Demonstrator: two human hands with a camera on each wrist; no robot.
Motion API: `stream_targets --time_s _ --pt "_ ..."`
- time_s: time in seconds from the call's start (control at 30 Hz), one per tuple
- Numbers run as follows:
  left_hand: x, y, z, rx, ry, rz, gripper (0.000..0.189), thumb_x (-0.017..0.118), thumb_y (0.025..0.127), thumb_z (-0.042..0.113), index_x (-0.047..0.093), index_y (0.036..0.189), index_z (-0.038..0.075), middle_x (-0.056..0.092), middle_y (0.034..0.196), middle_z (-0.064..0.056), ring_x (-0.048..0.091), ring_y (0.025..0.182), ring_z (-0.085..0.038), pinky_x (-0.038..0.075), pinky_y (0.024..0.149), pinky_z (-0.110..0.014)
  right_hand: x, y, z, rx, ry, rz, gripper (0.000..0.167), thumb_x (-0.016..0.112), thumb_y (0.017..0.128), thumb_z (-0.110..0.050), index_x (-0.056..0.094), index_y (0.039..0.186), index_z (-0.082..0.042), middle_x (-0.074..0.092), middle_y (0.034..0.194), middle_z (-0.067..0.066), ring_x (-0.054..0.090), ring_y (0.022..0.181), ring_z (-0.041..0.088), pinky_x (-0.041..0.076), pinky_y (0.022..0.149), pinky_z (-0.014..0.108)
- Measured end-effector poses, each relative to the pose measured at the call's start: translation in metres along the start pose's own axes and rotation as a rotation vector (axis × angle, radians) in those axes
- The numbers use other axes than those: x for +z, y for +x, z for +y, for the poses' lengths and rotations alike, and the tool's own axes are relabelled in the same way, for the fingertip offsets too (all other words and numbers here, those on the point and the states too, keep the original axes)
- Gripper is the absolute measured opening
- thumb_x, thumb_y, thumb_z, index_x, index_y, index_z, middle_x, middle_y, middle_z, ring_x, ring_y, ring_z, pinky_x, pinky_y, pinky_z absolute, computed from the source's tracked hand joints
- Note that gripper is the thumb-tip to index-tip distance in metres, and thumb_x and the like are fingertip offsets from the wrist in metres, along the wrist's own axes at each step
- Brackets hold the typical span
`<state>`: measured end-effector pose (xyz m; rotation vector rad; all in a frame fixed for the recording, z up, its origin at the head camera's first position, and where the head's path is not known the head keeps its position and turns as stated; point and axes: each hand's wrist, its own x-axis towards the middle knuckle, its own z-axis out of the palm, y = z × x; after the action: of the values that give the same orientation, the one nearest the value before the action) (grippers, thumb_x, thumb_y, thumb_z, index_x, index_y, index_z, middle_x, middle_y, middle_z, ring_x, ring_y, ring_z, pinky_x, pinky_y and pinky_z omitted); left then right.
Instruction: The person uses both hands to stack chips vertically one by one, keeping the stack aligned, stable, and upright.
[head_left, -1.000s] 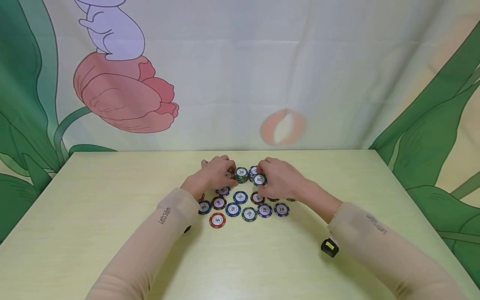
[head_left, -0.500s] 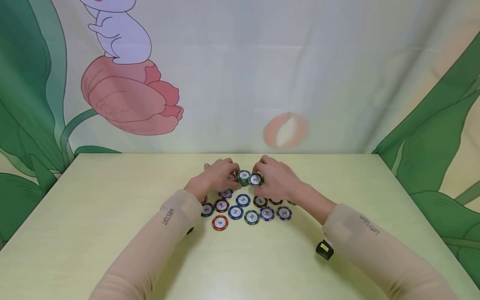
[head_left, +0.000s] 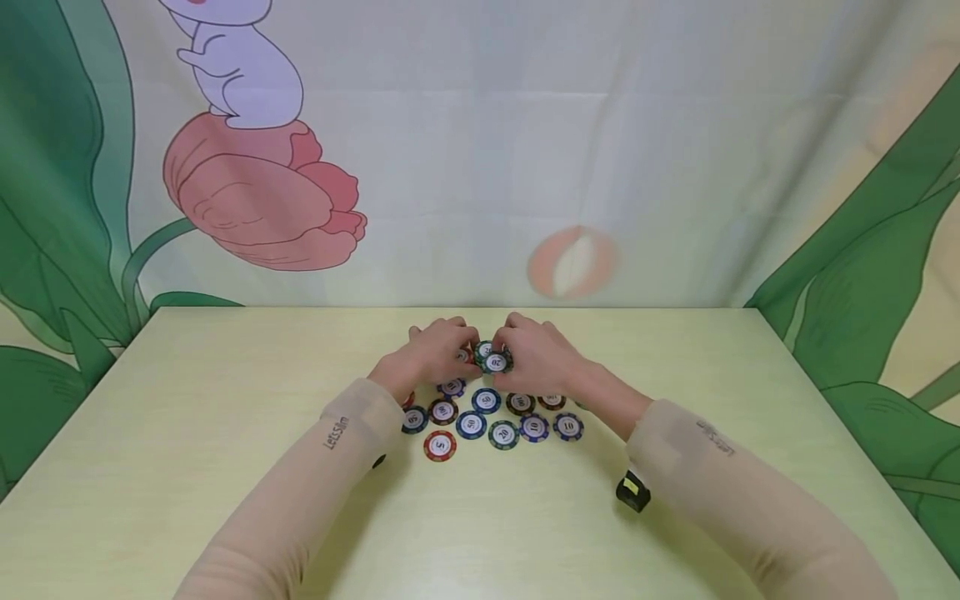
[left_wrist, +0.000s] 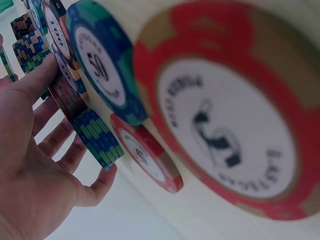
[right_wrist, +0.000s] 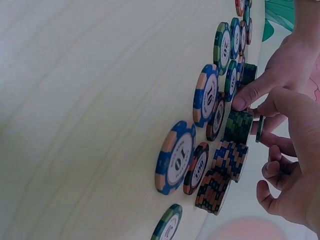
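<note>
My right hand [head_left: 536,358] pinches a green 20 poker chip [head_left: 497,363] between thumb and fingertip. That chip is just above a stack of green chips [right_wrist: 238,126], partly covering it in the head view. To the left, my left hand [head_left: 427,357] holds a stack of red chips [left_wrist: 66,100], thumb in front and fingers behind. Its thumb tip also lies by the green stack. The little finger reaches a blue-green stack [left_wrist: 97,140] beside the red one. Right of the green stack stand a blue-orange stack [right_wrist: 230,159] and a black-orange stack [right_wrist: 213,191], hidden by my right hand in the head view.
Several loose chips lie flat in front of the stacks, among them a red 5 [head_left: 440,446], a green 20 [head_left: 504,434], blue 10s [head_left: 568,427], 50s [head_left: 471,425] and black 100s [head_left: 521,403]. A printed curtain [head_left: 450,167] hangs behind the table [head_left: 480,533].
My right hand has moved left with the green 20 chip, from in front of the blue-orange stack to over the green stack. My left hand keeps its place at the red stack.
</note>
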<state>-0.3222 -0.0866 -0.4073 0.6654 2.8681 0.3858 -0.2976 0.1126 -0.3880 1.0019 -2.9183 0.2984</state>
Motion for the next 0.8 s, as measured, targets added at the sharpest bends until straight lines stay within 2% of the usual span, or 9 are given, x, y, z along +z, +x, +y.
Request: stream_targets --time_s 0.47,0.8 --pt "0.0003 -0.0015 0.0002 0.0 0.003 0.015 0.038 0.076 0.095 0.038 0.067 0.124 0.016 0.057 0.113 -0.003 0.053 0.105 -0.025 0.035 0.099 -0.069 0.0081 0.009 -0.0038 0.022 -0.033 -0.031 0.042 0.077 0.085 -0.033 0.072 0.118 -0.007 0.057 0.104 0.002 0.053 0.089 0.017 0.042 0.078 0.041" --pt "-0.0003 -0.0021 -0.0006 -0.002 0.002 0.007 0.042 0.076 0.094 0.037 0.065 0.129 0.015 0.059 0.118 -0.005 0.054 0.109 -0.027 0.033 0.101 -0.07 0.0101 0.0036 0.0 -0.028 -0.099 0.005 0.046 0.075 0.089 -0.038 0.068 0.125 -0.01 0.059 0.109 0.004 0.056 0.094 0.019 0.045 0.08 0.044"
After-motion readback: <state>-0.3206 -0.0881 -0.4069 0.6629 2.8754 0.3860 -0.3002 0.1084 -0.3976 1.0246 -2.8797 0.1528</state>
